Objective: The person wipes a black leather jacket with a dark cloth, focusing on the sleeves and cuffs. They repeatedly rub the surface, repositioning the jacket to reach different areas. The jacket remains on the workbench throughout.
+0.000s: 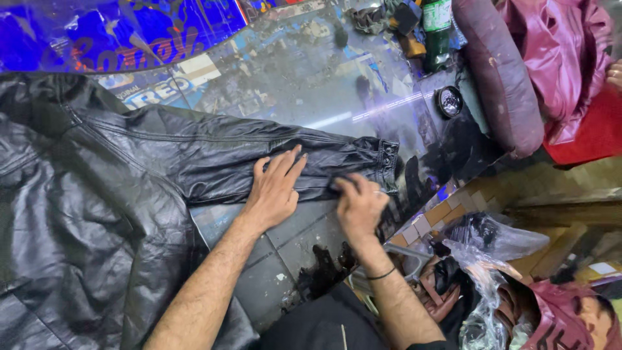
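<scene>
A black leather jacket (97, 207) lies spread on the glass table (311, 78), its sleeve (259, 159) stretched out toward the cuff (387, 162). The left hand (275, 191) presses flat on the sleeve, fingers spread; the right hand (359, 204) is curled near the cuff, seemingly rubbing with something dark, though the view is too dim to tell. The leather looks heavy, limp and slick, best pinned flat or gripped at seams and cuff.

Bare forearms, a thin black band on the right wrist (382, 275), possibly a ring.
</scene>
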